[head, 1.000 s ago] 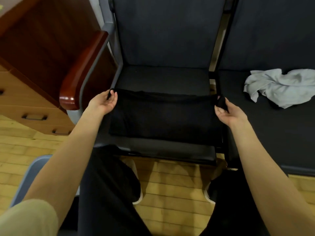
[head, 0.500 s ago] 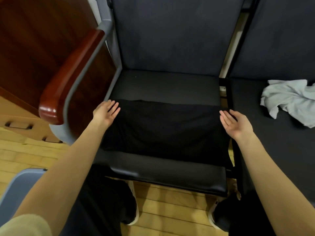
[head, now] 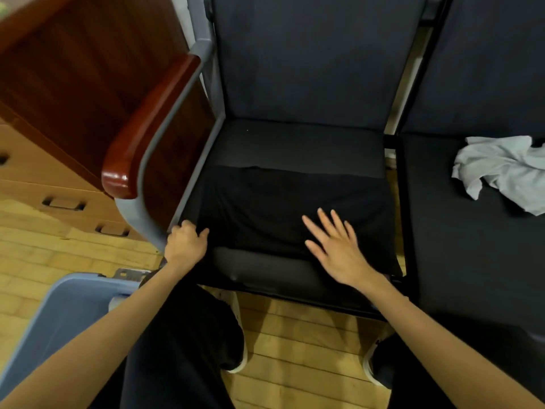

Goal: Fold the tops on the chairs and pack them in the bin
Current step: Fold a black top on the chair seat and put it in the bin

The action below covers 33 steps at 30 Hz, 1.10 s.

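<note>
A black top (head: 274, 202) lies folded flat on the front half of the dark chair seat (head: 295, 143). My left hand (head: 185, 243) has its fingers curled around the top's near left corner, by the chair's side frame. My right hand (head: 336, 249) lies with fingers spread and straight on the near middle of the black top. A crumpled light grey top (head: 501, 169) rests on the neighbouring chair seat (head: 448, 231) at the right. The blue bin (head: 70, 317) stands on the floor at the lower left, partly hidden by my left arm.
A red-brown wooden armrest (head: 147, 128) on a grey frame rises left of the seat. A wooden cabinet with drawers (head: 44, 178) stands behind it. Wooden floorboards (head: 295, 335) and my legs and shoes are below the seat.
My left hand moved from the top's far left edge down to its near left corner and curled on it. My right hand moved from the right edge to the near middle of the top.
</note>
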Each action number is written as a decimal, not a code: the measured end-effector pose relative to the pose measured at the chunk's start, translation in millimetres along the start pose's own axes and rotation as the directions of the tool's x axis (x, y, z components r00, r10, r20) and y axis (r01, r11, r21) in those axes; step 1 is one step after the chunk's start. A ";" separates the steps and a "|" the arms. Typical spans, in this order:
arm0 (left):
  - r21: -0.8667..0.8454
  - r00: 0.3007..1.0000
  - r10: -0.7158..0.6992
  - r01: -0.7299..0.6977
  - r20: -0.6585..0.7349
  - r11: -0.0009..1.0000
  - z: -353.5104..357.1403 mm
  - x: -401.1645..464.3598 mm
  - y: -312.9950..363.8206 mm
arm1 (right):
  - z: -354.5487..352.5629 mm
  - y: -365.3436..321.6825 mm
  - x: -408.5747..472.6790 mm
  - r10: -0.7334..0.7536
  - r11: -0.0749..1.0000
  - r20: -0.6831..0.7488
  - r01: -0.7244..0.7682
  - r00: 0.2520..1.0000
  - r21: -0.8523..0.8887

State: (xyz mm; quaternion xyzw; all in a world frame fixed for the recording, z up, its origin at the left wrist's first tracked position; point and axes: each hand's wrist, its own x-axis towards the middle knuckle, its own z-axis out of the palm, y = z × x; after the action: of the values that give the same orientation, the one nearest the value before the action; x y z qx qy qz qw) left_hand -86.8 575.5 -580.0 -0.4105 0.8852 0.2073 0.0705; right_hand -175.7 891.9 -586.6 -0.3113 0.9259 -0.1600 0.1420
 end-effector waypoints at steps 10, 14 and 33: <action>0.112 0.990 0.089 -0.076 -0.112 0.991 -29.2 3.6 -14.1 | 4.1 -14.8 5.0 0.135 0.982 0.289 -0.088 0.948 -0.168; 0.279 0.969 0.136 -0.074 -0.206 0.957 -19.7 -11.6 11.1 | -24.7 -3.1 15.4 0.060 0.998 0.304 -0.066 0.951 0.009; -0.076 0.146 0.983 -0.985 0.110 0.155 133.4 -131.9 218.3 | -98.6 159.1 93.2 0.339 0.922 0.120 -0.355 0.933 0.154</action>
State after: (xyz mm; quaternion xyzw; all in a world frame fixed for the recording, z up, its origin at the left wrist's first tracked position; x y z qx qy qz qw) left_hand -171.8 850.1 -594.3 0.2790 0.9336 0.2240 -0.0192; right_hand -367.3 974.5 -573.5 -0.1359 0.9415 -0.1977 0.2366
